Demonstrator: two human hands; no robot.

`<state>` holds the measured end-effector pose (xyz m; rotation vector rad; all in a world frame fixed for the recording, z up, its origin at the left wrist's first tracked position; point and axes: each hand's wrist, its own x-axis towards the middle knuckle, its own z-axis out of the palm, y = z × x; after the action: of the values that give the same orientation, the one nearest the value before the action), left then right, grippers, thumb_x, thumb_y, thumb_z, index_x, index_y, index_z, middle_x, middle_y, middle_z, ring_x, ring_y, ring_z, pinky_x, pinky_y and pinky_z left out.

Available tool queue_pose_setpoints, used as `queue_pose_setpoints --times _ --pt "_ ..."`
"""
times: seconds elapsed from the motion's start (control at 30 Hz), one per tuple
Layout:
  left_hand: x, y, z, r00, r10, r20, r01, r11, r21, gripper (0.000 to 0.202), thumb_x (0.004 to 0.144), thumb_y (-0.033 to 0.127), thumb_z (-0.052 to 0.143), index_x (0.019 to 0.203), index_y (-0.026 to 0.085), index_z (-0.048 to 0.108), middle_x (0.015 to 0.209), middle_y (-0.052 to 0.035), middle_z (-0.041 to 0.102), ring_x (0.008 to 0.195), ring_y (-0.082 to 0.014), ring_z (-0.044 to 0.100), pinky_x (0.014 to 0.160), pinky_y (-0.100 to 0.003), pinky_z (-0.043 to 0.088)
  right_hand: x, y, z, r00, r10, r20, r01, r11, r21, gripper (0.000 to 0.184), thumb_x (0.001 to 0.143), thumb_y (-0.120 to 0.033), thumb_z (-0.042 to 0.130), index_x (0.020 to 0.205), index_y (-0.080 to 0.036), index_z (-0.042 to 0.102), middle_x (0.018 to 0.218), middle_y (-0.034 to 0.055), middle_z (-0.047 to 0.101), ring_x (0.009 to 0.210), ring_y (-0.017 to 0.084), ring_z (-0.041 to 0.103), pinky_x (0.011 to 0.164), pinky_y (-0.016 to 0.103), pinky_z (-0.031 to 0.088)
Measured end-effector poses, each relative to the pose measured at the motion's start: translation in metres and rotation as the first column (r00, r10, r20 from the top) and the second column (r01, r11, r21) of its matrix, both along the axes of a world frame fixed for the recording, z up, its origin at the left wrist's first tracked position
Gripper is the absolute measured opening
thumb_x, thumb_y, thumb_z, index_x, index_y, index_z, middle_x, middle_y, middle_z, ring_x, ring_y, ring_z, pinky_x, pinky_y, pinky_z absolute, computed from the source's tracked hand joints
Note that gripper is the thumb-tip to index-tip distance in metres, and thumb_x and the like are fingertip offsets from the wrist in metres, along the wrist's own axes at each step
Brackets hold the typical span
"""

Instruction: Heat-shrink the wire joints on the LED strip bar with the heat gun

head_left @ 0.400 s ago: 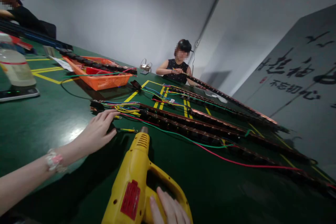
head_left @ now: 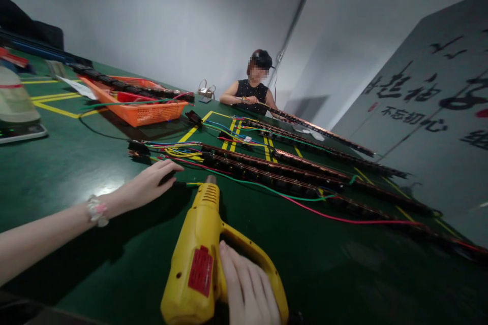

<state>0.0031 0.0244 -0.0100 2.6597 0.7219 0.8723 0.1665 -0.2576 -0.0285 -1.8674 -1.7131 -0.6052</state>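
Heat gun (head_left: 192,249), yellow, one: front centre of the green desk (head_left: 343,269), nozzle pointing away from the wearer; whether it rests on the surface cannot be told.
Hands, two. Right hand (head_left: 249,287): fingers wrapped around the gun's handle, back of the hand upward. Left hand (head_left: 158,183): forearm stretched in from the left, palm down, fingers bent (whether they pinch anything cannot be told), just short of the wire bundle (head_left: 183,151).
Bracelet (head_left: 97,210), one, left wrist.
Green-yellow wire (head_left: 193,184), one, between left hand and nozzle.
Dark bars (head_left: 263,175), at least four, slanting off to the right.
Orange basket (head_left: 156,113), one; bottle (head_left: 15,96), one, far left.
Co-worker (head_left: 253,90), one, seated opposite, hands at a bar.
Room: right of the gun, desk surface extends to the red wire (head_left: 335,218); left of it, the forearm crosses.
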Motion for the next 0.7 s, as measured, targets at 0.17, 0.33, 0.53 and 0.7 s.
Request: queue_pose_setpoints --times 0.17,0.33,0.53,0.7 --pt "0.009 -0.002 -0.009 0.987 -0.009 0.160 0.014 0.999 -0.034 0.029 0.087 0.034 0.045 0.111 0.019 0.054 0.111 -0.0072 0.059 0.104 -0.0204 0.057 0.093 -0.034 0.046 -0.025 0.016 0.016 0.994 -0.062 -0.095 0.051 0.993 -0.109 0.117 0.056 -0.095 0.032 0.142 -0.016 0.035 0.086 0.0100 0.061 0.073 0.028 0.059 0.065 0.043 0.049" --pt "0.002 0.005 -0.015 0.966 0.064 0.250 -0.030 0.990 -0.139 0.032 0.085 0.041 0.051 0.107 0.019 0.055 0.103 -0.0059 0.062 0.095 -0.0203 0.060 0.087 -0.036 0.049 -0.042 0.020 0.015 0.997 -0.031 -0.077 0.022 0.993 -0.120 0.110 0.062 -0.092 0.035 0.142 -0.017 0.034 0.083 0.0081 0.056 0.072 0.026 0.056 0.065 0.042 0.046" --pt "-0.003 0.004 -0.009 0.968 0.103 0.230 -0.071 0.987 -0.142 0.033 0.086 0.047 0.045 0.092 0.018 0.059 0.096 -0.0062 0.063 0.092 -0.0205 0.059 0.085 -0.035 0.048 -0.070 0.025 0.013 0.995 0.038 -0.094 -0.042 0.998 -0.040 0.117 0.053 -0.097 0.030 0.136 -0.017 0.044 0.081 0.0093 0.058 0.070 0.027 0.058 0.064 0.045 0.047" --pt "-0.005 0.001 -0.005 0.969 0.109 0.220 -0.063 0.977 -0.205 0.037 0.084 0.053 0.045 0.090 0.019 0.059 0.093 -0.0048 0.064 0.090 -0.0205 0.059 0.086 -0.033 0.047 -0.078 0.027 0.015 0.987 0.088 -0.135 -0.088 0.996 0.005 0.119 0.046 -0.100 0.031 0.135 -0.023 0.046 0.076 0.0055 0.060 0.062 0.023 0.057 0.058 0.040 0.046"
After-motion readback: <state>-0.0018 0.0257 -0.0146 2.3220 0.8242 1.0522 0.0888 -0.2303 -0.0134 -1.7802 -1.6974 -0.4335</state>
